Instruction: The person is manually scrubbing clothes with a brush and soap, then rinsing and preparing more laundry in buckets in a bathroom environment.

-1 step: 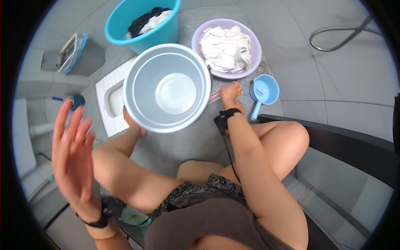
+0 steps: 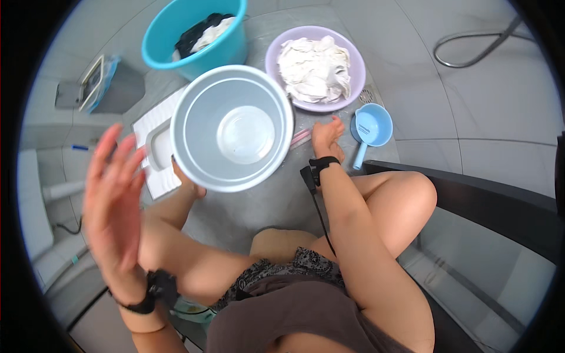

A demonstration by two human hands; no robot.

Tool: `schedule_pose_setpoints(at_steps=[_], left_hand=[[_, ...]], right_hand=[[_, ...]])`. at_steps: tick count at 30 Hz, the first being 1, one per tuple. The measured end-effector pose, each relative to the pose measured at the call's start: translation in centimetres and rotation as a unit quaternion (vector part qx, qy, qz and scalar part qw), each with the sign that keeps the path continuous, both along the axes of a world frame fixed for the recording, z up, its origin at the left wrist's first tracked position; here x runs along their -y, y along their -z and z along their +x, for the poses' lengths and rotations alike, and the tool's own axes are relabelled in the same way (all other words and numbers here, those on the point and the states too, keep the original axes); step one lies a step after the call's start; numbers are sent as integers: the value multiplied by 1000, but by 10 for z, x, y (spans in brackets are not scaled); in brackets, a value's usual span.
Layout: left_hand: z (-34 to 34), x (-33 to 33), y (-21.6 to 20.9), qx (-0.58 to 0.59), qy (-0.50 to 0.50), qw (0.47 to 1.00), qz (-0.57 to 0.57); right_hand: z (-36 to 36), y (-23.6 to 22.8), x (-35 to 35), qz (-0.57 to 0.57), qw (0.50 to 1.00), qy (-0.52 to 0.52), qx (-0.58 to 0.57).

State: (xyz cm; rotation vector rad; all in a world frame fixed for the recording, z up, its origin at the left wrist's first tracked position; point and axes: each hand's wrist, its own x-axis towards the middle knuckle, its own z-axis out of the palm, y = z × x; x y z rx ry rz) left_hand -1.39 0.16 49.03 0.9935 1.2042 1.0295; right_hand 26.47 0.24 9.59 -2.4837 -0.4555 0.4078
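Observation:
My left hand (image 2: pixel 116 206) is raised at the left with its fingers stretched and apart, holding nothing. It is slightly blurred and nearest to the white squat toilet (image 2: pixel 154 170). My right hand (image 2: pixel 326 136) hangs above the floor past my right knee, fingers loosely apart and nothing visible in it. To its left stands a large grey-blue basin (image 2: pixel 197 135) without clothes in it. Just right of that hand lies a light-blue dipper (image 2: pixel 376 126), handle toward me. Between basin and hand shows part of a pink, stick-like thing (image 2: pixel 300 138); its kind is unclear.
A lilac basin (image 2: pixel 360 73) with white cloth (image 2: pixel 315 67) stands beyond my right hand. Behind the grey-blue basin is a turquoise tub (image 2: pixel 229 56) holding dark and white clothes. A grey bin (image 2: pixel 126 88) stands far left. A shower hose (image 2: pixel 471 59) hangs at the right wall.
My left hand has shifted a little to the right. The whole view has moved slightly; my right hand and the basins keep their places relative to each other.

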Motion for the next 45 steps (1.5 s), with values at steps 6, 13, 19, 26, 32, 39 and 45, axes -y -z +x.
schedule_pose_setpoints(at_steps=[6, 13, 19, 26, 32, 39, 45], left_hand=[[60, 10, 186, -509, 402, 754, 103], [117, 17, 208, -339, 401, 836, 157], [169, -66, 103, -117, 301, 894, 311], [193, -88, -155, -129, 249, 878, 389], [252, -107, -264, -96, 281, 870, 394], [374, -92, -310, -15, 275, 914, 299], [428, -133, -330, 54, 340, 906, 247]], right_hand=[[84, -25, -1, 105, 966, 234, 39], [174, -177, -68, 217, 954, 55, 197], [225, 0, 31, -51, 968, -245, 25], [105, 47, 63, -222, 919, 206, -252], [104, 79, 111, -69, 933, 181, -303], [81, 82, 61, 244, 903, 250, -251], [34, -50, 20, 403, 913, 37, -41]])
